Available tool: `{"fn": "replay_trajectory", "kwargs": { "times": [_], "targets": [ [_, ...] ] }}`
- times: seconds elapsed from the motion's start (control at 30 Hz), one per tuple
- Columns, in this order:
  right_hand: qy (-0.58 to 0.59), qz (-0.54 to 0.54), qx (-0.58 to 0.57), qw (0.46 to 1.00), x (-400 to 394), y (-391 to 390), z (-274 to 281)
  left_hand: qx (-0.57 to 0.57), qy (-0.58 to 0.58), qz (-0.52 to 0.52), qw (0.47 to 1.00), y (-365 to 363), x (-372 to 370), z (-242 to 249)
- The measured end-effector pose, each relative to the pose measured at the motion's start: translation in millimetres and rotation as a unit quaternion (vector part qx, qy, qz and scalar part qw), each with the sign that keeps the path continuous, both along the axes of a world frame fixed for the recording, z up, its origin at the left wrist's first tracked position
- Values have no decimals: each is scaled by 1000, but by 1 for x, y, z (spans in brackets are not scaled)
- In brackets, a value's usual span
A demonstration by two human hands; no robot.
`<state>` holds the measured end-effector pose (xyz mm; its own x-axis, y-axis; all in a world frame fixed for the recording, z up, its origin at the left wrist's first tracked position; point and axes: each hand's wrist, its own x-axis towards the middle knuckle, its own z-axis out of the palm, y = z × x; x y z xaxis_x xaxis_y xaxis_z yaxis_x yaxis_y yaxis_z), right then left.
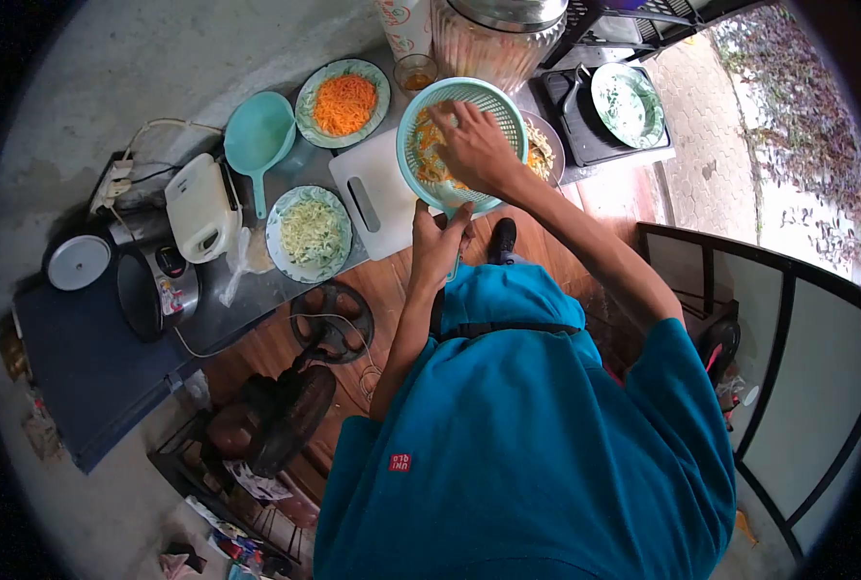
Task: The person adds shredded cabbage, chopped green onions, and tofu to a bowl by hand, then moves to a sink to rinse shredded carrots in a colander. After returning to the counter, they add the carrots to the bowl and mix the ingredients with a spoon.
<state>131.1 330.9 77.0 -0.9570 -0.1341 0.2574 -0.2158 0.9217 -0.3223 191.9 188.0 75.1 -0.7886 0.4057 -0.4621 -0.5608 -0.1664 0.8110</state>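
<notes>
A mint-green colander (504, 101) with orange-yellow shreds (430, 159) inside is held over the counter's front edge. My left hand (434, 246) is closed around its handle at the near side. Inside the colander, my right hand (476, 147) reaches down at the shreds, its bent fingers apart and the tips partly hidden. Beneath the colander's left side lies a white cutting board (380, 184). A bowl of pale and orange food pieces (544, 153) shows partly behind the right side.
Left on the counter are a plate of shredded carrot (344, 104), a plate of pale green shreds (309, 238), a green dipper (258, 130) and a white appliance (199, 208). A glass (415, 72) and large jar (498, 43) stand behind; a plate (628, 104) sits on a stove at right.
</notes>
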Motion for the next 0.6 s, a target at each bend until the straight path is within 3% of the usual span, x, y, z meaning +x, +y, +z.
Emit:
{"fn": "replay_trajectory", "kwargs": {
  "times": [0.03,0.1,0.17,0.23,0.3,0.33,0.37,0.43,0.47,0.57,0.6],
  "targets": [
    [39,22,26,999,-2,-4,-1,-1,0,-6,1000,0,-1,0],
    [7,48,-12,999,4,-10,3,-5,4,-10,1000,-3,-4,-3],
    [-111,203,28,973,12,-9,16,-11,6,-7,1000,-7,-7,-5],
    [-166,203,56,963,12,-3,22,-11,10,0,1000,-9,-12,-2],
    [-108,118,80,984,9,4,27,-8,11,-3,1000,-12,-15,1],
    [-45,92,29,994,5,11,24,-8,12,-7,1000,-14,-15,1],
    [-45,90,28,995,5,9,22,-8,12,-9,1000,-15,-15,-1],
    [-15,-63,75,995,3,-1,23,-31,22,-19,999,-17,-17,-3],
    [-15,-67,74,995,3,-7,23,-31,22,-23,999,-17,-16,-4],
    [-267,-76,52,959,-2,-27,22,-88,65,-18,994,-15,-16,0],
    [-286,-83,-2,955,-4,-30,18,-103,69,-1,992,-14,-14,-4]
  ]
}}
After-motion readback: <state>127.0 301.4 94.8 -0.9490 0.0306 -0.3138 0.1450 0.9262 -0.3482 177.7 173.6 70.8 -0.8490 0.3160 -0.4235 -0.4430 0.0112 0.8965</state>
